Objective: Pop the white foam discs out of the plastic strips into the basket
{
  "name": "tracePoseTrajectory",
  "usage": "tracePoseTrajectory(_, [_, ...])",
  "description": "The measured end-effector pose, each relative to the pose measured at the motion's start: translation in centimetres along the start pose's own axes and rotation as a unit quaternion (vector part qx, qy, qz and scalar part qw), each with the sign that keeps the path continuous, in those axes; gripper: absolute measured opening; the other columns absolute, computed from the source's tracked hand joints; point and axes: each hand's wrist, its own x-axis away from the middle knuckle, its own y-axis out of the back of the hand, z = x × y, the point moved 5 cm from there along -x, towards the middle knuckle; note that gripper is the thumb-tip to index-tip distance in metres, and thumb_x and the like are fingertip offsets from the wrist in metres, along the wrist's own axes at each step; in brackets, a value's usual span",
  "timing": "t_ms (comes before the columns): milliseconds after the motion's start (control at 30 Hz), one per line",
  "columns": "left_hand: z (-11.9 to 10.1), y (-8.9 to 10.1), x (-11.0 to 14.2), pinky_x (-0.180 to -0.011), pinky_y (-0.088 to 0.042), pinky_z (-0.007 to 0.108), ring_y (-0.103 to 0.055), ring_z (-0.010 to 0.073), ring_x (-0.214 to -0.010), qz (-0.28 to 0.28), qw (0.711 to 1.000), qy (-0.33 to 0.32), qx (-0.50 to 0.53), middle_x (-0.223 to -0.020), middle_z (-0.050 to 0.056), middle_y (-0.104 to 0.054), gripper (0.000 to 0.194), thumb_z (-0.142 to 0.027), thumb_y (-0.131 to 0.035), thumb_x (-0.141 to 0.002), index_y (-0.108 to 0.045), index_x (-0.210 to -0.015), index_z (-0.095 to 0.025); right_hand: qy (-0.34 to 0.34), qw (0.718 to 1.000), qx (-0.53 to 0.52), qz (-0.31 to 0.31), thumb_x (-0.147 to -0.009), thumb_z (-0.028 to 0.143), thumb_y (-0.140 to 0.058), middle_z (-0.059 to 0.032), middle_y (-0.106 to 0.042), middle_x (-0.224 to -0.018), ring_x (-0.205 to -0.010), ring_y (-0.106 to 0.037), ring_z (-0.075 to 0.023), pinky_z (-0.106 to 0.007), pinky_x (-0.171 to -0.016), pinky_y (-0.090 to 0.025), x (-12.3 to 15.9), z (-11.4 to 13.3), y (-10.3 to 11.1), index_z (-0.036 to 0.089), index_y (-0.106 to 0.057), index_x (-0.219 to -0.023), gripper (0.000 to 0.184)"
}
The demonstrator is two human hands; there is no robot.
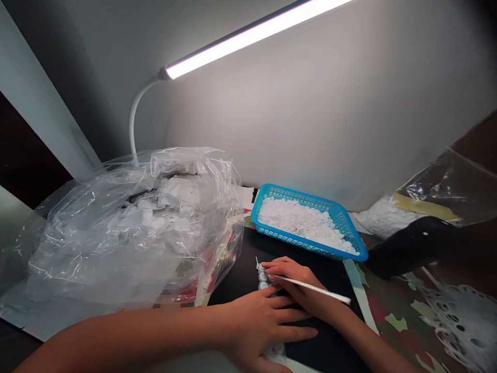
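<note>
Head view: lamp [248, 40] lights black mat [248, 259], left hand [264, 322] splayed, right hand [297, 277] gripping stick [322, 292].

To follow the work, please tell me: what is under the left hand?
Under the left hand, black mat shows between the fingers; white discs show near the little finger and thumb. What the palm covers cannot be seen.

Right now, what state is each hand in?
Left hand: open, fingers spread, over a row of white discs.
Right hand: closed, holding a slim white stick.
</note>
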Motion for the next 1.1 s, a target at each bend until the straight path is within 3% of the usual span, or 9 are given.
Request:
tracePoseTrajectory(600, [0.11, -0.08, 0.09, -0.119, -0.009, 0.043, -0.03, 0.0287, -0.14, -0.002, 1.0, -0.002, 0.007, -0.151, 0.009, -0.036, 0.066, -0.044, -0.05, -0.09, -0.03, -0.147, -0.018, 0.017, 0.999, 0.024, -0.027, -0.099, 0.034, -0.045, -0.0059, -0.068, -0.117, -0.107, -0.062, -0.0195, -0.033, -0.092, -0.05, 0.11, -0.35, 0.34, 0.023, -0.067, -0.102, 0.025])
tracePoseTrajectory(1100, [0.19, -0.38, 0.07, -0.117, -0.017, 0.043, -0.036, 0.0304, -0.135, -0.003, 1.0, -0.003, 0.0, -0.149, 0.009, -0.038, 0.066, -0.044, -0.05, -0.089, -0.032, -0.147, -0.016, 0.053, 0.996, 0.073, -0.018, -0.099, 0.03, -0.045, -0.0031, -0.068, -0.117, -0.11, -0.058, -0.0185, -0.034, -0.093, -0.051, 0.13, -0.15, 0.12, 0.024, -0.068, -0.102, 0.023])
